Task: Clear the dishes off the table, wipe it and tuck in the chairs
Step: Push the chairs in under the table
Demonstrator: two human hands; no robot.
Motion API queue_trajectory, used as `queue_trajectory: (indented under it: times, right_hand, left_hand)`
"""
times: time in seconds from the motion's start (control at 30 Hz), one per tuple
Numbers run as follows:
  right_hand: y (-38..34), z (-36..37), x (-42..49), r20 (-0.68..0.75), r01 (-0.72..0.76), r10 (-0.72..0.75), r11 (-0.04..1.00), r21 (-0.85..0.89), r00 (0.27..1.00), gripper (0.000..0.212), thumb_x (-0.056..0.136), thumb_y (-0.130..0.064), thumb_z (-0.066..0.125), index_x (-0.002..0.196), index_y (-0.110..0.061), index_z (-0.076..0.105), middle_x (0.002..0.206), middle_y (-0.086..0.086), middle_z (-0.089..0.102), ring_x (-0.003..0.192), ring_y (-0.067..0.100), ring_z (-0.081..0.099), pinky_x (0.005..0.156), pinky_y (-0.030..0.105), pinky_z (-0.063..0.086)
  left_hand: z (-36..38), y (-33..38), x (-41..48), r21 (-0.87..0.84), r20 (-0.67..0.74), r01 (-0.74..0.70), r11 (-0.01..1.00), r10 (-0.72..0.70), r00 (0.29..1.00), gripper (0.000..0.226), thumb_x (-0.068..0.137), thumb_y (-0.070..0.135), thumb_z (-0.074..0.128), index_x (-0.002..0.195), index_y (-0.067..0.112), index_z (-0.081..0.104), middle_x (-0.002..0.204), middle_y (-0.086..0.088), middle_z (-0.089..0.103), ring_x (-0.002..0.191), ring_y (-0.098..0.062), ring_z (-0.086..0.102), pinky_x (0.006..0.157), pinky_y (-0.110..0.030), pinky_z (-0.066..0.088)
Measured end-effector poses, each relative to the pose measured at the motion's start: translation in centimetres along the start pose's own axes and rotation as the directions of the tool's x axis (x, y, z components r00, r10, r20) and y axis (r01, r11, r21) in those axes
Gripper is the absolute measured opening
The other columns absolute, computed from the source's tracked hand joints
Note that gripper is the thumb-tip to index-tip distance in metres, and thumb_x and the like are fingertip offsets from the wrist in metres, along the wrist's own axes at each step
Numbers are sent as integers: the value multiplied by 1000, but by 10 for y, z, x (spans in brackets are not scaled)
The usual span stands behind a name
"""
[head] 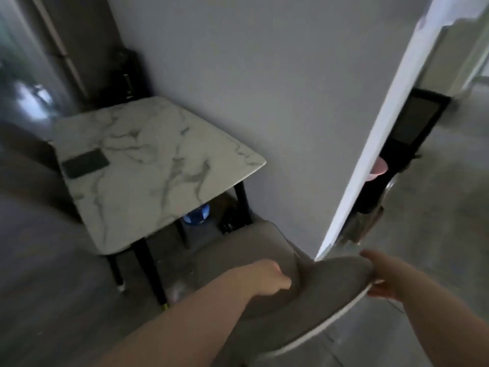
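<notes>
A white marble-patterned table [158, 186] on black legs stands against the grey wall, with only a dark phone [85, 164] lying on its left side. In front of me is a grey upholstered chair [264, 250] with a curved backrest [336, 282], pulled out from the table's near end. My left hand [272, 278] grips the left part of the backrest with curled fingers. My right hand [383, 276] holds the backrest's right edge, thumb on top and fingers underneath.
A blue water bottle [197, 214] sits on the floor under the table. A wall corner [352, 181] juts out right of the chair, with a dark cabinet [407, 133] beyond it. Another dark chair [31, 149] stands at the table's left.
</notes>
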State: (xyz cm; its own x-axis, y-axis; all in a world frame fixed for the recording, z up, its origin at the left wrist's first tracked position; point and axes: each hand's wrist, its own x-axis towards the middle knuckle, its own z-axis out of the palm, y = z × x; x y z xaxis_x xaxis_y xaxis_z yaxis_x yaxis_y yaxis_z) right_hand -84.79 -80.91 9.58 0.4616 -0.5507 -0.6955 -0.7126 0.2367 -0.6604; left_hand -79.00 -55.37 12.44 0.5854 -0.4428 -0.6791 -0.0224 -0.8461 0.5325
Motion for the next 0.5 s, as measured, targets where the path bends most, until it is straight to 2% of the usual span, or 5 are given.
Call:
queue_trajectory:
  times: [0.1,0.23,0.33,0.4,0.5]
  right_hand:
    - [5,-3,4,129,38,-28,996,-78,991,20,93,-22,57,107,-8,53,85,12,52,67,23,52,42,32,53]
    - [13,-9,3,275,-15,19,1000,-17,961,20,91,-27,58,99,-9,53,106,19,54,72,35,58,45,49,54]
    - [20,-3,-2,401,-98,80,995,24,912,31,88,-30,61,110,-10,51,102,21,55,84,42,59,72,56,55]
    - [22,8,-4,451,-127,83,990,69,889,25,87,-21,60,107,-10,51,107,21,52,97,46,57,83,62,50]
    - [21,30,-11,508,-132,58,985,111,859,20,87,-12,57,106,-8,51,109,21,50,100,46,55,73,62,55]
  left_hand:
    - [31,-41,-26,-172,-110,199,965,-220,969,52,83,38,54,125,7,59,117,-8,61,114,-28,57,81,-30,42]
    - [75,-79,-48,-439,-170,342,831,-451,876,49,89,40,53,129,13,59,131,-6,57,119,-26,55,94,-27,43]
    - [104,-85,-53,-833,-67,269,483,-571,818,44,82,49,58,110,15,64,103,-9,64,84,-27,62,78,-38,53]
    - [114,-81,-53,-960,-7,161,227,-596,803,31,89,45,56,99,16,61,90,-10,63,66,-19,59,61,-32,51]
    - [116,-87,-50,-999,-42,-25,35,-624,780,33,94,42,54,110,14,57,93,-13,61,71,-24,60,47,-30,51]
